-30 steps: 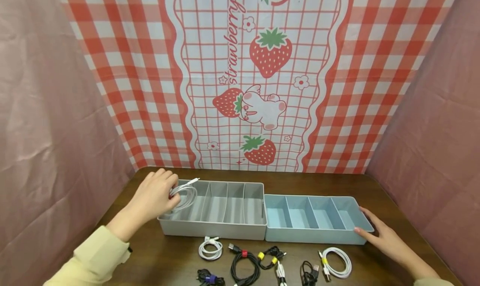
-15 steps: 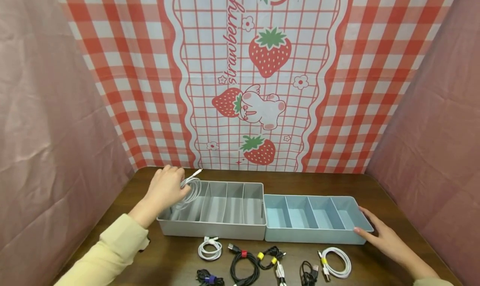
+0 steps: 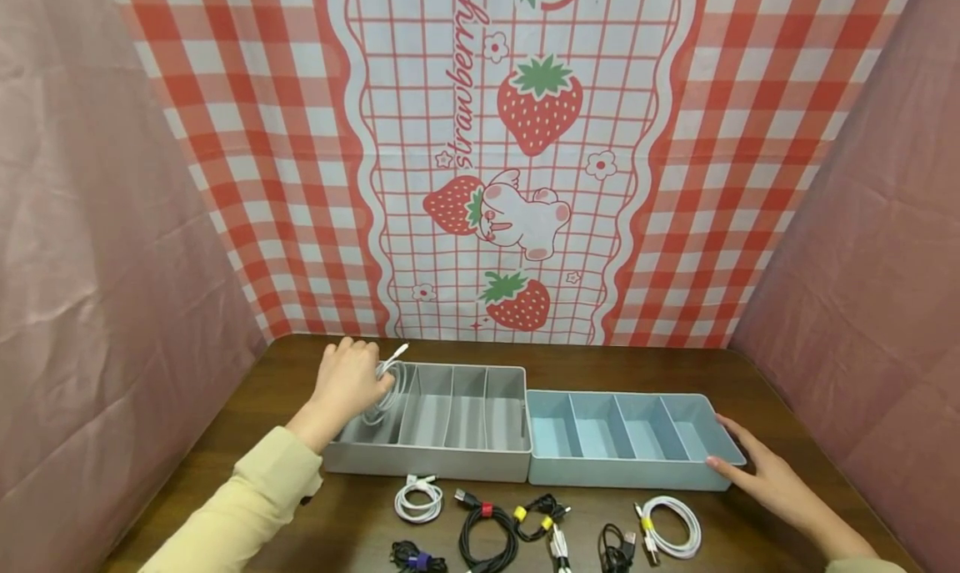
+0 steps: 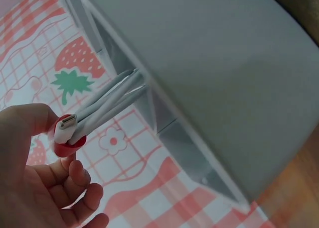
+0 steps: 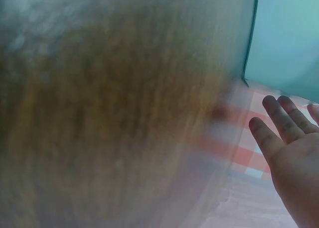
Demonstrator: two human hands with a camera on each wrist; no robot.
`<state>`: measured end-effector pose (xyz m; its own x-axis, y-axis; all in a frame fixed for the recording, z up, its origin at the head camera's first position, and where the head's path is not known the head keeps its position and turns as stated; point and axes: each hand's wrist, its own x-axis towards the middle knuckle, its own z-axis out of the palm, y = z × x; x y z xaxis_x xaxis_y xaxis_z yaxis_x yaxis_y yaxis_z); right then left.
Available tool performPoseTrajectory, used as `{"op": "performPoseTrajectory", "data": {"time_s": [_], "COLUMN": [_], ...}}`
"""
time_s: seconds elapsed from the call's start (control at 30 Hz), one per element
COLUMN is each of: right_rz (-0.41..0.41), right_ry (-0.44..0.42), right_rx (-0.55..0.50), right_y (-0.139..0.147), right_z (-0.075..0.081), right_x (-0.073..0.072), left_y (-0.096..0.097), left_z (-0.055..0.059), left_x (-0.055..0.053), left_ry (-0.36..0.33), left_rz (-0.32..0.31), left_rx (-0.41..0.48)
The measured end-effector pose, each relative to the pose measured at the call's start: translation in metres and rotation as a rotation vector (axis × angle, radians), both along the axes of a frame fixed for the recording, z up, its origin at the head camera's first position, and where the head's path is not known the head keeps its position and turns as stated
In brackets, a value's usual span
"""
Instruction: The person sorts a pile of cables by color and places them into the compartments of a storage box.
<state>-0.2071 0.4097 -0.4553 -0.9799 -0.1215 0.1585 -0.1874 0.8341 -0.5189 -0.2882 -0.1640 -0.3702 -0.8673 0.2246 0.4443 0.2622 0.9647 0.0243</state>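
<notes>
My left hand pinches a coiled white charging cable by its red tie. The coil hangs over the left part of the grey divided box, partly below its rim in the left wrist view; a connector points up. At the right end of the light blue divided box, my right hand rests with its thumb at the front corner and its fingers along the end. Those fingers look straight and slightly spread in the right wrist view, where much is blurred.
In front of the boxes lie a white cable coil, a black one with a red tie, one with a purple tie, a white coil with a yellow tie and several others. A checked strawberry cloth hangs behind the table.
My left hand has moved to the right with the white cable, which now hangs lower and further inside the grey box. My right hand stays at the blue box.
</notes>
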Motion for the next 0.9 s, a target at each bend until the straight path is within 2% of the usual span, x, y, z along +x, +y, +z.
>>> {"op": "performPoseTrajectory", "data": {"time_s": [0.47, 0.9], "right_rz": [-0.005, -0.006], "right_ry": [-0.004, 0.004], "right_rx": [-0.009, -0.004], "right_y": [0.000, 0.000], "right_z": [0.001, 0.000], "right_x": [0.000, 0.001], "left_y": [0.004, -0.001], "left_z": [-0.027, -0.051], "left_x": [-0.010, -0.012], "left_ry": [0.044, 0.015], "left_rz": [0.046, 0.062], "left_rx": [0.022, 0.050]}}
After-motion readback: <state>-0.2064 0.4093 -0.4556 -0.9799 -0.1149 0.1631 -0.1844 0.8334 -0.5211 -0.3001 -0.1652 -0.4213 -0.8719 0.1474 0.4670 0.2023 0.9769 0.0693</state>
